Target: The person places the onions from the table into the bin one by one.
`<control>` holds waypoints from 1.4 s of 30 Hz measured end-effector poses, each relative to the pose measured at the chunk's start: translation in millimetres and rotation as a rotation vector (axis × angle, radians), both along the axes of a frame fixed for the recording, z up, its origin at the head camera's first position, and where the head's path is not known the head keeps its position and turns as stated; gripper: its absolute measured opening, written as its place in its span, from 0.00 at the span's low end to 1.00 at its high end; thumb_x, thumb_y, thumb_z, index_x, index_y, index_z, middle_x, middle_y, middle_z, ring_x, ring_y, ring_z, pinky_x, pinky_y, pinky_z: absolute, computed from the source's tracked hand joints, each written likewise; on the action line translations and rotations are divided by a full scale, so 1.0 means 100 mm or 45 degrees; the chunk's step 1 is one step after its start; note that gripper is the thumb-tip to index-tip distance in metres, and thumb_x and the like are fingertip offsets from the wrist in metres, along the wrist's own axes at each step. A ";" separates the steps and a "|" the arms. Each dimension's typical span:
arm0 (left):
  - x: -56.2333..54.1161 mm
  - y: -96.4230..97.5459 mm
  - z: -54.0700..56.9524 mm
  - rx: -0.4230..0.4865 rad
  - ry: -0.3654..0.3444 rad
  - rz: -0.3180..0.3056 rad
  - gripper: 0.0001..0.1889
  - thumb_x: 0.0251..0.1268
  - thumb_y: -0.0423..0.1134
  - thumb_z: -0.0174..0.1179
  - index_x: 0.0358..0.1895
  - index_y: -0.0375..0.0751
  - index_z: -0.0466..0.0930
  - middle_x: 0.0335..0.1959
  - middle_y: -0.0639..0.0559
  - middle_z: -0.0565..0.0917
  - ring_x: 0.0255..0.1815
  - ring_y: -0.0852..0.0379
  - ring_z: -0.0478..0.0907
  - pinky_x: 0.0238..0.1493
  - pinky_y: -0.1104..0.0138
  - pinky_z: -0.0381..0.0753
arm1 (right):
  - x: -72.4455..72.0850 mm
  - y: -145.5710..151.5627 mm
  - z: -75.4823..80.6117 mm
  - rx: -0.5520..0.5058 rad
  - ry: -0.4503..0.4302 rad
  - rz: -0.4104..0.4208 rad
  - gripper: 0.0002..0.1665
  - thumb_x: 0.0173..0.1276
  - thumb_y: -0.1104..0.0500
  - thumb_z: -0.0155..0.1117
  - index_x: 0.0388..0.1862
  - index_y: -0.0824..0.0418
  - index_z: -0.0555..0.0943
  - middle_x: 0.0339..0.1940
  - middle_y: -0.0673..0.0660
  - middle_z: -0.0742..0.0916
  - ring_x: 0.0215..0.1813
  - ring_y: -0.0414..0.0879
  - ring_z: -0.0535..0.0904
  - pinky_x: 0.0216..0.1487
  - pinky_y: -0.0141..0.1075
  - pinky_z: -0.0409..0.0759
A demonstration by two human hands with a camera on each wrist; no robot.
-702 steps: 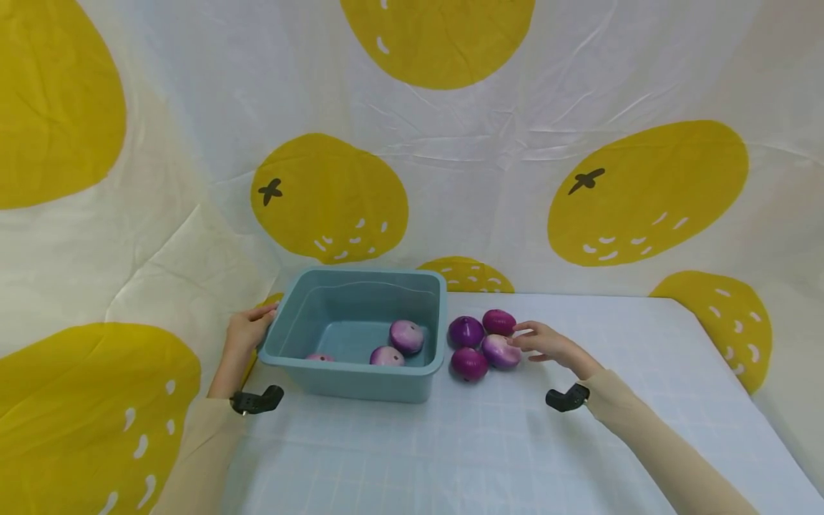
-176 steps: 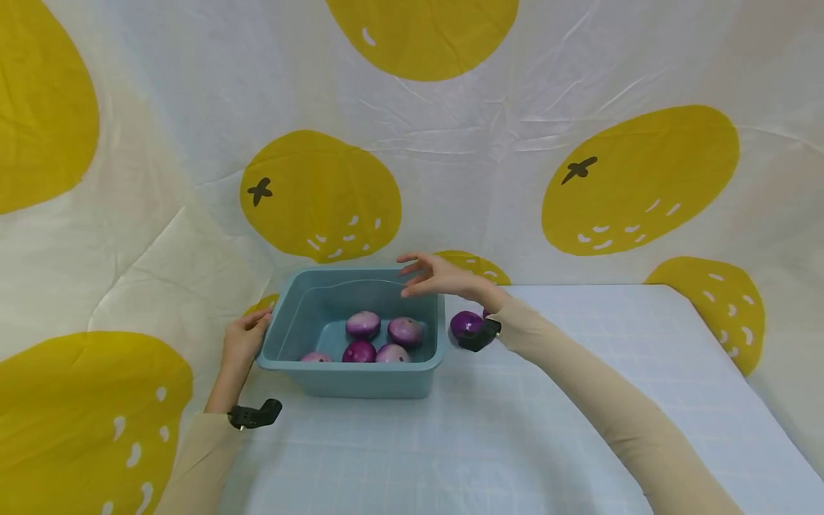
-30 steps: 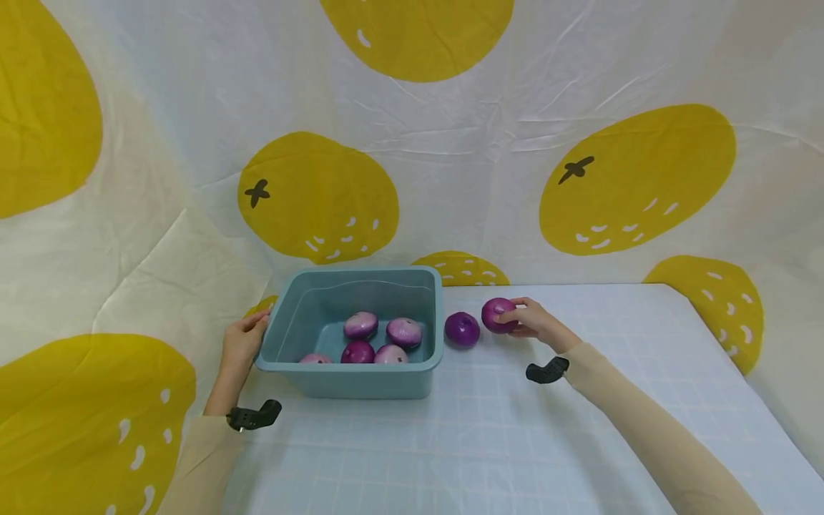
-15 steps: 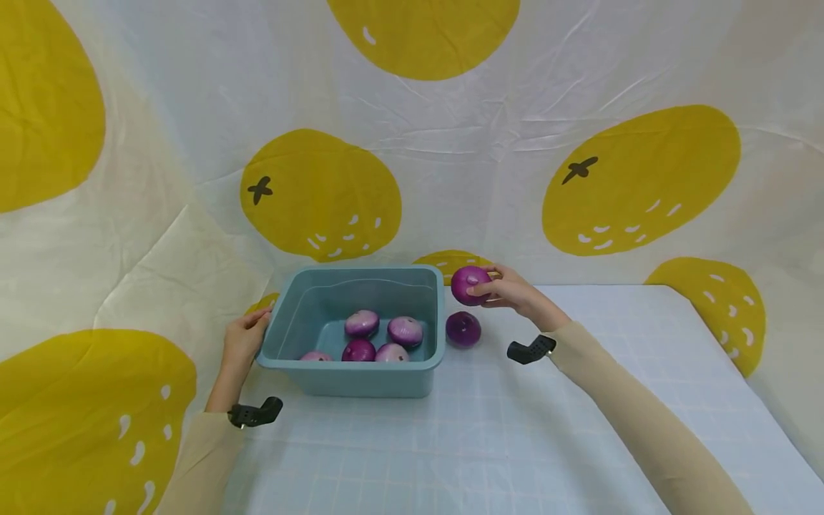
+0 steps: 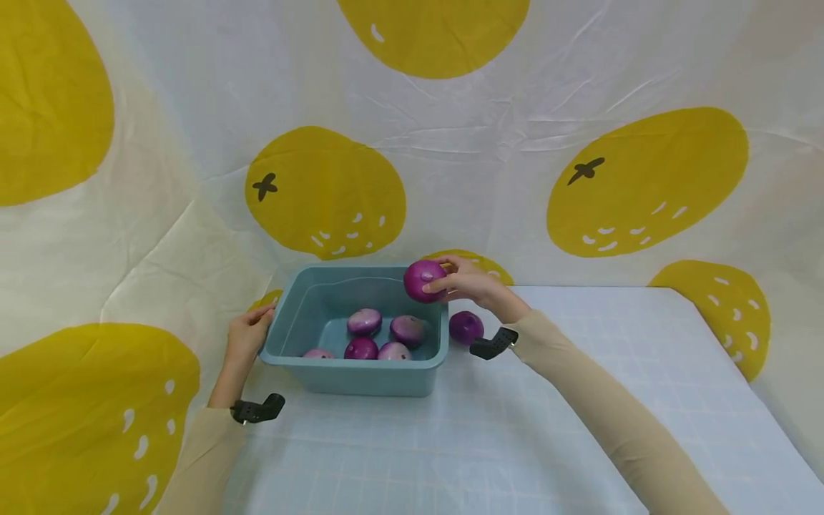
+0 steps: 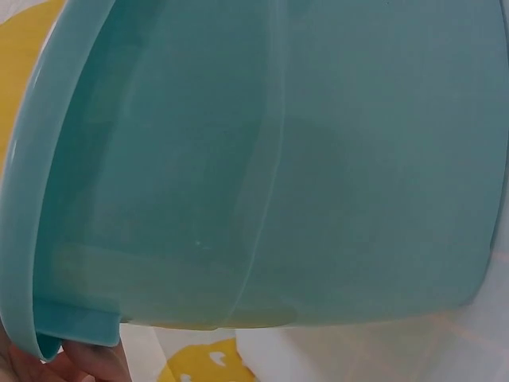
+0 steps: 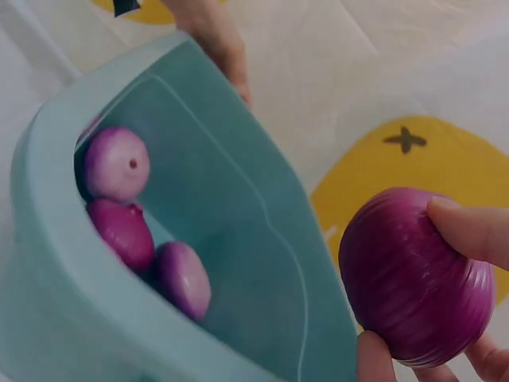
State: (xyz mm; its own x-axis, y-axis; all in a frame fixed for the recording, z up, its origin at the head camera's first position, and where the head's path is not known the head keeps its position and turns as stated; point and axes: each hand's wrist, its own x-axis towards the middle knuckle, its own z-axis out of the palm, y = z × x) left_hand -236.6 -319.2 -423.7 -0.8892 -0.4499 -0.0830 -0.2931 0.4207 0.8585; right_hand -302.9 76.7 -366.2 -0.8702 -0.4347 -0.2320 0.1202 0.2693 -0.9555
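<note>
My right hand grips a purple-red onion above the right back corner of a blue-green plastic basin. In the right wrist view, thumb and fingers wrap the onion from the right side. At the basin's left rim is my left hand; the left wrist view shows its fingers curled under the rim. Several onions, including a pale purple one and a deep red one, lie on the basin floor. Another dark purple onion sits on the table just right of the basin.
A pale checked cloth covers the table. Behind it and to the left hangs a white curtain printed with big yellow fruits. The basin stands near the curtain, its walls rising above the onions inside.
More onions lie in the basin than in the oldest frame, fewer on the table. Over the last second my right hand lifted the purple-red onion and carried it left over the rim. My left hand stays put.
</note>
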 end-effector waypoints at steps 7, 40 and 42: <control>-0.02 0.00 0.01 0.008 0.010 0.005 0.21 0.73 0.41 0.50 0.62 0.32 0.74 0.62 0.34 0.75 0.64 0.42 0.70 0.62 0.54 0.69 | -0.02 -0.33 -0.05 -0.060 -0.066 0.045 0.40 0.60 0.62 0.65 0.70 0.62 0.62 0.62 0.67 0.72 0.58 0.56 0.75 0.62 0.53 0.72; -0.03 0.00 -0.02 0.006 0.026 0.025 0.20 0.74 0.39 0.50 0.61 0.31 0.74 0.60 0.32 0.77 0.59 0.43 0.73 0.59 0.55 0.72 | -0.02 -1.08 -0.39 0.446 -0.189 0.513 0.40 0.59 0.57 0.69 0.69 0.59 0.65 0.63 0.60 0.74 0.56 0.51 0.76 0.62 0.46 0.75; -0.03 -0.01 -0.02 0.008 0.027 0.025 0.20 0.74 0.39 0.50 0.61 0.31 0.75 0.60 0.33 0.77 0.59 0.43 0.73 0.59 0.55 0.72 | -0.02 -1.08 -0.39 0.450 -0.189 0.528 0.38 0.60 0.57 0.68 0.68 0.60 0.66 0.63 0.60 0.74 0.57 0.52 0.76 0.62 0.46 0.75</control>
State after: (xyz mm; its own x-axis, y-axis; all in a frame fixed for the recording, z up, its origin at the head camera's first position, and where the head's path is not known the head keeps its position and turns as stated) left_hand -240.1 -319.7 -426.0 -0.8817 -0.4671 -0.0670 -0.2830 0.4098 0.8672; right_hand -305.1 -31.4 -405.0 -0.5898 -0.6072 -0.5325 0.0624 0.6232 -0.7796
